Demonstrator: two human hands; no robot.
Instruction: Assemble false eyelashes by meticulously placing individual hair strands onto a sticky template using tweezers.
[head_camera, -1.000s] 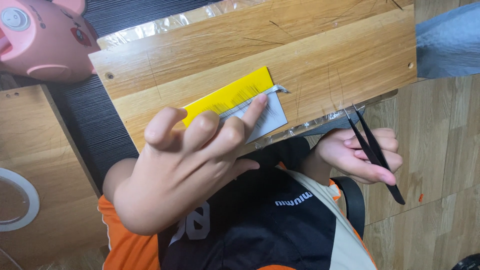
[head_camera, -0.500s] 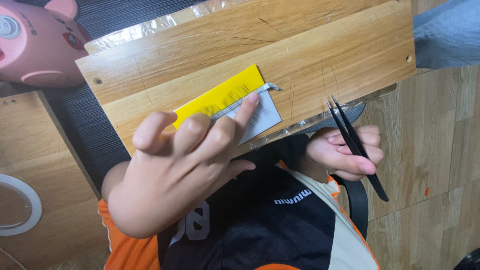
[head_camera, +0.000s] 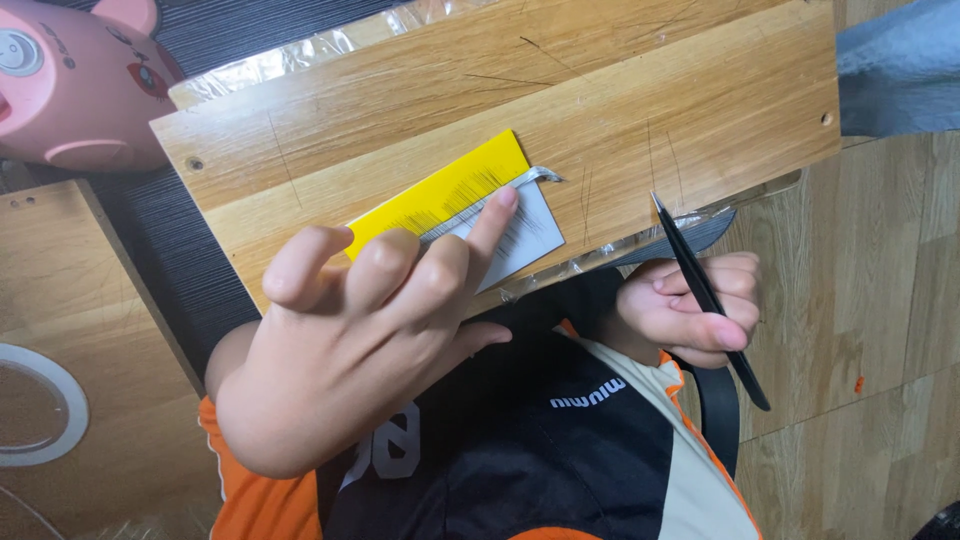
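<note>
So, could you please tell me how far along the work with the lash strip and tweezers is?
Done: a yellow card with fine lashes lies on the wooden board. In hand: the left hand presses a fingertip on the white strip; the right hand holds black tweezers, tip not yet at the lashes. Left: picking; none are lifted.

Work surface: a light wooden board (head_camera: 640, 110) with fine scratches, two planks joined lengthwise, small holes near its corners.
Board covering: clear plastic film (head_camera: 300, 60) showed along the far edge and again under the near edge.
Floor: wood-grain planks (head_camera: 880, 300) in warm brown lay past the board's right end.
Mat: a dark ribbed surface (head_camera: 170, 250) ran beside the board's left end.
Side furniture: a second wooden panel (head_camera: 60, 290) at lower left, bearing a white ring (head_camera: 70, 420).
Ornament: a pink rounded figure (head_camera: 70, 80) stood off the board's far left corner.
Light: even, soft, without hard shadows.
</note>
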